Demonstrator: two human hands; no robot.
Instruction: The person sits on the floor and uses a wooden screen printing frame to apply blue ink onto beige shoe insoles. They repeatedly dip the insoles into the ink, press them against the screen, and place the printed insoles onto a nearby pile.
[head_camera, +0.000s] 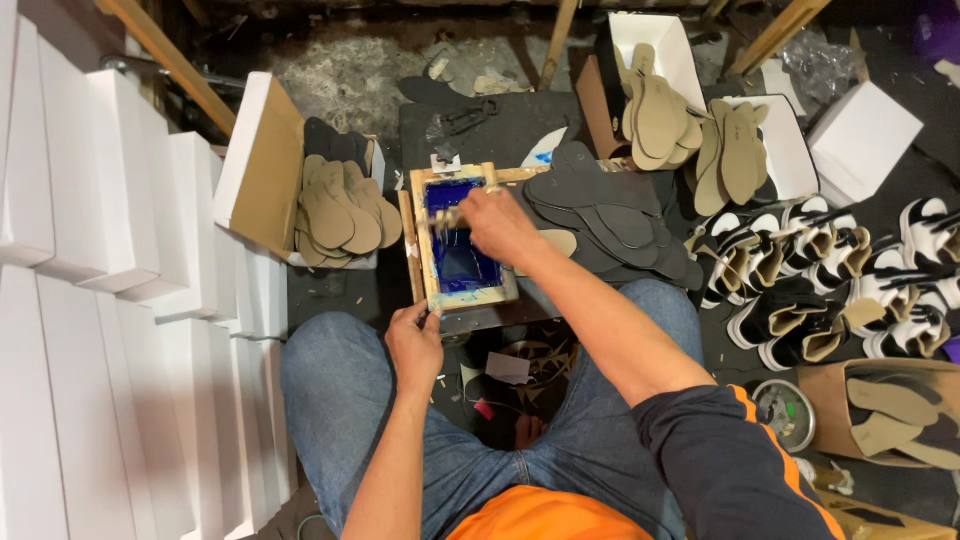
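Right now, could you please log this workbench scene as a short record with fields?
Left hand: grips the near corner of the wooden screen frame.
Right hand: holds a squeegee over blue ink.
Left of frame: tan insoles in an open box.
Right of frame: dark insoles, then shoes.

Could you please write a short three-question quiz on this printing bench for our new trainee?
1. True or false: the left hand grips the near corner of the wooden screen frame.
2. What colour is the ink in the frame? A red, B blue, C green.
3. Which hand holds the squeegee over the screen?

Key: 1 true. 2 B. 3 the right hand; dark insoles lie just beside it.
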